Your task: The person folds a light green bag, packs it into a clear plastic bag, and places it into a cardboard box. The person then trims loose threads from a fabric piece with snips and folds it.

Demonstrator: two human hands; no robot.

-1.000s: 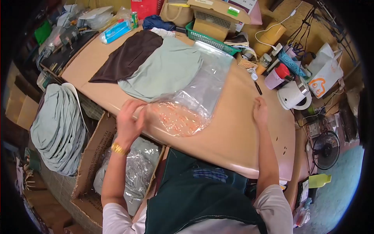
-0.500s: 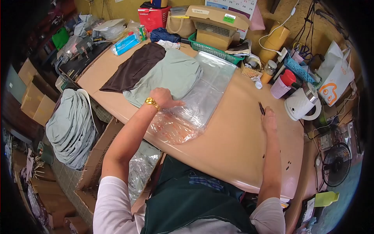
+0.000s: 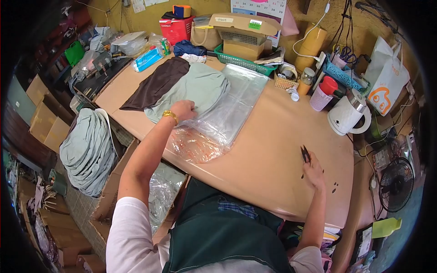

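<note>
My left hand (image 3: 183, 110), a gold watch on its wrist, is over the near part of a pale green cloth (image 3: 200, 84). Its fingers are curled, and whether they pinch the cloth is hidden. Under the green cloth and to its right is a stack of clear plastic bags (image 3: 243, 98), with an orange-printed clear end (image 3: 195, 146) toward the table's front edge. A dark brown cloth (image 3: 157, 84) lies at the green cloth's left. My right hand (image 3: 314, 170) is closed around black thread snips (image 3: 305, 154), their tips pointing away from me above the table's right half.
A white kettle (image 3: 348, 113), a pink basket cup (image 3: 320, 98) and a green basket (image 3: 246, 63) line the table's back and right. A pile of pale green cloth (image 3: 87, 152) stands at the left, beside an open cardboard box (image 3: 111, 191). A fan (image 3: 396, 184) is at right.
My right hand has come nearer with the snips. My left hand has shifted slightly left and away from me, and its extended thumb or finger has curled in. The view has shifted a little.
</note>
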